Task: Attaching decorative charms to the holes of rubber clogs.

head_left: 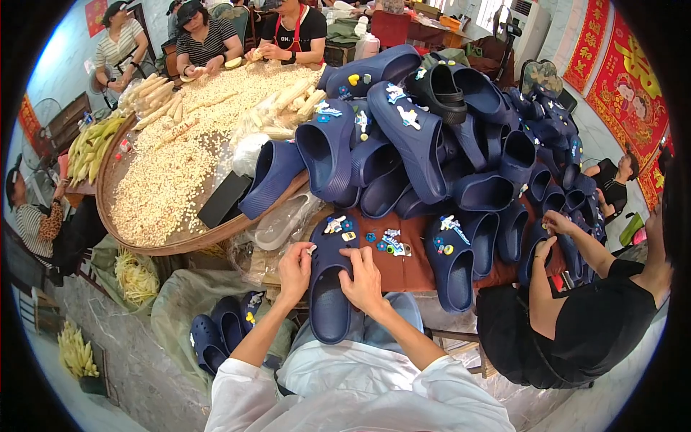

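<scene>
A navy foam clog lies toe-away from me at the table's near edge, over my lap. My left hand grips its left rim, fingers curled by a small white charm near the toe. My right hand presses on the clog's upper, fingers bent over the top. Small colourful charms lie loose on the brown tabletop just beyond my right hand. A second clog with charms on it lies to the right.
A big heap of navy clogs fills the table ahead. A wide round basket of corn kernels and cobs sits at left, with people around it. A person in black works at my right. More clogs lie in a bag at lower left.
</scene>
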Demonstrator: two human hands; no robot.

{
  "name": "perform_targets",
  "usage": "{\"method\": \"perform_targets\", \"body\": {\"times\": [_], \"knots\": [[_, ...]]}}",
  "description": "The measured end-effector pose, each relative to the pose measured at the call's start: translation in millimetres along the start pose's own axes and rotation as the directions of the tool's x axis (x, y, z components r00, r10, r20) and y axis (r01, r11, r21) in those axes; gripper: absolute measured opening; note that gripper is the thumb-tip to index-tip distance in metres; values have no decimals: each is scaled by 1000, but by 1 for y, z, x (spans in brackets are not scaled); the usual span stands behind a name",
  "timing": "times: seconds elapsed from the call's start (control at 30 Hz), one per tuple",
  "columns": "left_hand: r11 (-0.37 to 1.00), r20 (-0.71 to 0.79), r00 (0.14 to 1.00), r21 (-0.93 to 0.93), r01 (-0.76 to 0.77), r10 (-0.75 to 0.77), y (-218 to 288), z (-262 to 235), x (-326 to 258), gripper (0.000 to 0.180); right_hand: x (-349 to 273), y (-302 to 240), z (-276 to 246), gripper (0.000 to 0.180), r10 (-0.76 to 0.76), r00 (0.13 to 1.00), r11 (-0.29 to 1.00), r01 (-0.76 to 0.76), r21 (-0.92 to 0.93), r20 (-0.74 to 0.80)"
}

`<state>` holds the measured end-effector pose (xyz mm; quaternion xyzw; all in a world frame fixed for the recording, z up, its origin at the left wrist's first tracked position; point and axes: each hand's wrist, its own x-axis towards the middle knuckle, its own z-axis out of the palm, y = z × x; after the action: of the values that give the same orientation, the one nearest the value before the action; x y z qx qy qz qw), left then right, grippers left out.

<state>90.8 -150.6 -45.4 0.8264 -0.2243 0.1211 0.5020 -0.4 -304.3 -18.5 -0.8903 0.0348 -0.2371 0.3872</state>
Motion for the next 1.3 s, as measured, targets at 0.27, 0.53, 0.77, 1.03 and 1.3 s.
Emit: {"method": "perform_targets", "body": {"times": [0.27, 0.53, 0.77, 1.03, 1.3], "knots": [[980, 36, 990, -141, 138, -134, 26, -7, 8, 19, -2, 3, -4, 38, 6, 1000, 999, -6, 49, -10], [898, 75, 997, -439, 30, 3, 49, 27, 0, 15, 3, 19, -4, 32, 151, 989, 913, -142, 381, 7], [830, 131, 988, -541, 135, -76, 38, 31, 9, 14, 20, 18, 2, 16, 124, 992, 832, -106, 544, 3], [917, 104, 995, -399, 29, 14, 41, 33, 5, 23, 25, 28, -13, 15, 227, 973, 754, -151, 639, -38], [960, 229, 932, -61, -273, 280, 64, 19, 3, 20, 20, 109, -27, 20, -59, 957, 896, -75, -437, -284]]}}
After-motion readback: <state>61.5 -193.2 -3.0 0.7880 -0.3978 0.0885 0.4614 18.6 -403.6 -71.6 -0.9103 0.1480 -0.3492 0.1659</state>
